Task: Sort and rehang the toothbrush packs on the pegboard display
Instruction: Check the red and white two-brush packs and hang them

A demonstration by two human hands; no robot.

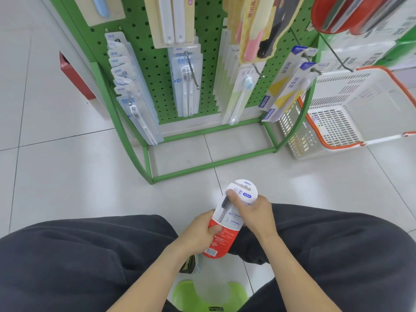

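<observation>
I hold a red-and-white toothbrush pack (227,224) low over the floor, between my knees. My left hand (200,230) grips its lower red part, thumb on the front. My right hand (254,212) pinches the upper white part, thumb on the face just below the round hang tab. Ahead stands the green pegboard display (162,70). Clear blister packs (132,97) hang in a row at its left, another clear pack (185,82) on a centre hook, a pack with a light blue brush (240,95) to the right, and blue-topped packs (290,82) at the far right.
A white plastic basket with orange handles (351,113) sits on the tiled floor right of the rack. A red box (74,75) stands at the left. The rack's green base frame (211,163) juts toward me. A green stool (209,296) is beneath me.
</observation>
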